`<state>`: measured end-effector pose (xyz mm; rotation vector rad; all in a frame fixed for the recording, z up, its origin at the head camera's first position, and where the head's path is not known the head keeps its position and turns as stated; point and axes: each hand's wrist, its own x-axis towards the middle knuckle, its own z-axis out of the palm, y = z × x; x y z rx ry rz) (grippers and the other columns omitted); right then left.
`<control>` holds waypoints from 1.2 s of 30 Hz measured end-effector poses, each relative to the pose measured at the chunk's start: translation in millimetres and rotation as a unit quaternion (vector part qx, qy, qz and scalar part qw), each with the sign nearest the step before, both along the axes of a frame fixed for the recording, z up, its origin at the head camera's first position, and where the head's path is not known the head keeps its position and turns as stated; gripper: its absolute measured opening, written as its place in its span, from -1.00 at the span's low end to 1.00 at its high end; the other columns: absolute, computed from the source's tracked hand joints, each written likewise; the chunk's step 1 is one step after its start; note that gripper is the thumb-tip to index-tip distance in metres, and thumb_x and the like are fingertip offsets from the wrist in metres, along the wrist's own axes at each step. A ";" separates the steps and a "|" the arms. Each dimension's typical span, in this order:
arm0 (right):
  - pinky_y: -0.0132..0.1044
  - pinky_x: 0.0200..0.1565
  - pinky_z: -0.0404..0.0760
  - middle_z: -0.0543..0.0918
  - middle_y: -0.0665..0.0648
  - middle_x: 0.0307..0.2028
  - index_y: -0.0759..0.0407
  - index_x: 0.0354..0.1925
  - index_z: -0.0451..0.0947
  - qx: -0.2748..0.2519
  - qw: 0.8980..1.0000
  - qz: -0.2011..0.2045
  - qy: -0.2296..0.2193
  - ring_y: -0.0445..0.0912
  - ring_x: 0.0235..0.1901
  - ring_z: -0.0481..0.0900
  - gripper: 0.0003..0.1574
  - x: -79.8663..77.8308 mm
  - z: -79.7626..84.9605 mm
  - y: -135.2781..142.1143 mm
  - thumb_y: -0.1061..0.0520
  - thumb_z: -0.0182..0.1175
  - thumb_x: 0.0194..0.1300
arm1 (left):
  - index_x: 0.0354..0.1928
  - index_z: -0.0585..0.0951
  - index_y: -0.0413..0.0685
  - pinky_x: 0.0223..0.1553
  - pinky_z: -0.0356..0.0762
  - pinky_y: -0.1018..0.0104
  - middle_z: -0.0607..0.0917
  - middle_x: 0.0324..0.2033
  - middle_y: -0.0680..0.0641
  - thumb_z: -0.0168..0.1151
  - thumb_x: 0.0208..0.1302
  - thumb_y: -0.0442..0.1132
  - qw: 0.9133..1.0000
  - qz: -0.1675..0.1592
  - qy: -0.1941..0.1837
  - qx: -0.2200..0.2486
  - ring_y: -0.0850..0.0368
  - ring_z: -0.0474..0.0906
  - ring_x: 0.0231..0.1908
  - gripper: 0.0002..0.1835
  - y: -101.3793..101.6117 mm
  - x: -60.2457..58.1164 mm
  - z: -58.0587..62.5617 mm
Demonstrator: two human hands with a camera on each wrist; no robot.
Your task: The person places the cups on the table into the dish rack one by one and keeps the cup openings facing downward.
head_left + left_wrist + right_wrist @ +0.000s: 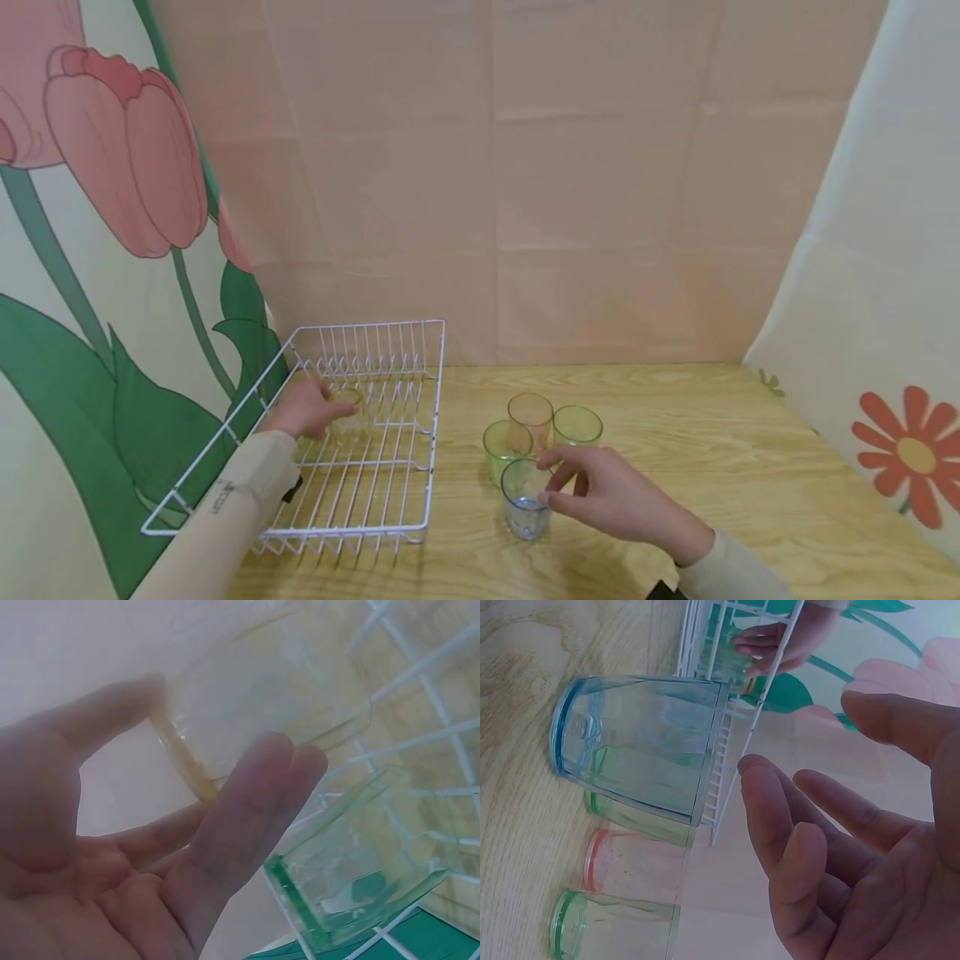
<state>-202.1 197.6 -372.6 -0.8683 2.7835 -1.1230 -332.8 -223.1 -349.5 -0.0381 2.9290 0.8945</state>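
My left hand (303, 408) is over the white wire dish rack (429, 492) and grips a yellow-tinted drinking glass (349, 429) near its rim. In the left wrist view, thumb and fingers lie around that glass (247, 705). Beside it in the rack is a green glass (360, 877), which the left arm hides in the head view. My right hand (607, 496) hovers at the right of a blue glass (525, 512) on the table. From the right wrist, a gap shows between its loosely bent fingers (765, 802) and the blue glass (645, 742).
Behind the blue glass stand a green glass (498, 454), an orange-red glass (531, 412) and another green glass (579, 425), close together on the wooden table (690, 450). A pink backdrop (600, 183) rises behind, and a flowered sheet (142, 333) borders the rack's left side.
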 end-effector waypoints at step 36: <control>-0.35 -0.51 0.48 0.67 -0.13 -0.44 0.05 -0.09 0.63 0.038 0.997 -0.066 0.011 -0.26 -0.61 0.49 -0.66 -1.9 -3.2 -3.6 -0.11 0.35 0.29 | 0.27 0.27 -0.53 -0.51 0.59 0.30 0.57 -0.32 -0.25 0.32 0.29 -0.09 0.999 0.001 -0.035 0.033 0.12 0.54 -0.65 -0.25 -3.1 -0.9 -2.6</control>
